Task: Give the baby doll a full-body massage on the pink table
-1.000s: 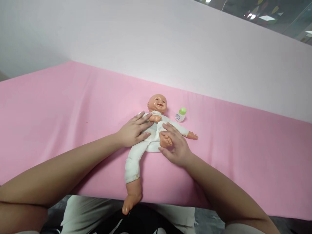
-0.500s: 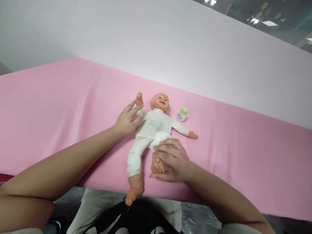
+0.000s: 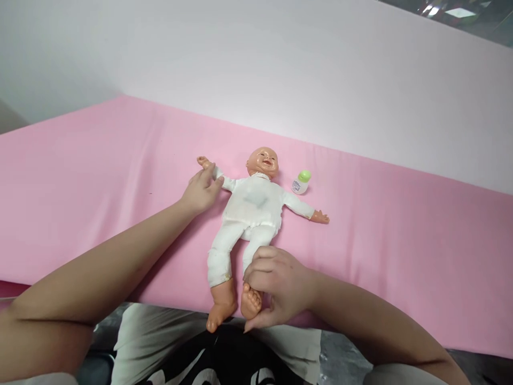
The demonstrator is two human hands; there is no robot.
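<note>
Pink cloth surface (image 3: 100, 160), pale wall behind. Right hand (image 3: 276, 286), lower centre: fingers curled shut around doll's foot (image 3: 251, 302) at near cloth edge, forearm running to lower right. Left hand (image 3: 200, 191), centre left: fingers loosely extended, pressing doll's outstretched arm. Doll (image 3: 252, 206) supine, white suit, mid-frame. Small bottle (image 3: 301, 182), green cap, beside head; label unreadable.

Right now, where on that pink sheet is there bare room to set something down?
Bare pink sheet spreads left of the left hand, and right of the small bottle. It is crowded around the doll, where the right hand grips its foot.
</note>
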